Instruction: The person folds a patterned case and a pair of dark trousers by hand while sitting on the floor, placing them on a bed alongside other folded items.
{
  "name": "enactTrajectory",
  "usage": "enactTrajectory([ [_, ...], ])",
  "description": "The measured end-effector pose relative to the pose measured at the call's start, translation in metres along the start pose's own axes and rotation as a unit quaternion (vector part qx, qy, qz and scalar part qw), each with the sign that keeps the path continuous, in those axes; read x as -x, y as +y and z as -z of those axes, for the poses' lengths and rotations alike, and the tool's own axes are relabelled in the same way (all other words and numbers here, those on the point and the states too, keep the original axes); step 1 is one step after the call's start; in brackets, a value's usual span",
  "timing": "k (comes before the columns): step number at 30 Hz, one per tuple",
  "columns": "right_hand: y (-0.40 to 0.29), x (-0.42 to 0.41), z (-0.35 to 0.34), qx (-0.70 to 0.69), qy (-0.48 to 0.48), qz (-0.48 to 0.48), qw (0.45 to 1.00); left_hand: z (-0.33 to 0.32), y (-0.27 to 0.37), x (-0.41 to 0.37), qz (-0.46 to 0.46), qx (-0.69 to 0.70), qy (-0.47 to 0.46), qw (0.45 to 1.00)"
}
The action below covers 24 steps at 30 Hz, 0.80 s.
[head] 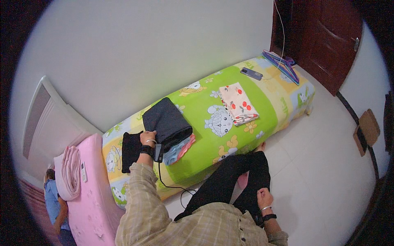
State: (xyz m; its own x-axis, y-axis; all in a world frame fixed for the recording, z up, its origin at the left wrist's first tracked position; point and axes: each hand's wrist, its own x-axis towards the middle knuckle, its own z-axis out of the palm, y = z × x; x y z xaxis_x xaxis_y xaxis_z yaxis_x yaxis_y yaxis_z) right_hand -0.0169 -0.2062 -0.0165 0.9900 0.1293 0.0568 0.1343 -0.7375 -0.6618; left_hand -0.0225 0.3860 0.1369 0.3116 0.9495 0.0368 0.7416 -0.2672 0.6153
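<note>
My left hand (148,137), fingers curled, is at the border between a small folded black cloth (130,152) and a larger folded dark cloth (167,121). Whether it grips either one is hidden by the hand itself. Under the near edge of the dark cloth, folded light blue and coral-pink fabric (178,152) sticks out. A black device (158,152) with a cable sits at my left wrist, beside a black band and a silver bangle. My right hand (264,198) is loosely closed near my right thigh, with nothing visible in it.
All the cloths lie on a green and yellow cartoon-print bedsheet (200,132). Farther right are folded cherry-print fabric (239,103), a phone (251,73) on a white cable and several hangers (281,66). A person (57,200) is beside the pink bed (92,184) at left. Cardboard (367,130) lies at right.
</note>
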Motion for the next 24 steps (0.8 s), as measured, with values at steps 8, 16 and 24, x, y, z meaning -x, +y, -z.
enactTrajectory([
  [8,0.015,-0.006,-0.01,-0.06,-0.007,0.023,0.998,-0.01,-0.008,-0.03,-0.193,0.056,0.029,0.979],
  [16,-0.059,-0.033,0.063,-0.372,-0.16,-0.112,0.907,0.049,0.138,0.154,-0.548,0.169,-0.057,0.817],
  [24,-0.138,-0.024,0.043,-0.486,-0.382,-0.19,0.763,-0.053,0.084,0.313,-0.623,0.056,-0.466,0.626],
])
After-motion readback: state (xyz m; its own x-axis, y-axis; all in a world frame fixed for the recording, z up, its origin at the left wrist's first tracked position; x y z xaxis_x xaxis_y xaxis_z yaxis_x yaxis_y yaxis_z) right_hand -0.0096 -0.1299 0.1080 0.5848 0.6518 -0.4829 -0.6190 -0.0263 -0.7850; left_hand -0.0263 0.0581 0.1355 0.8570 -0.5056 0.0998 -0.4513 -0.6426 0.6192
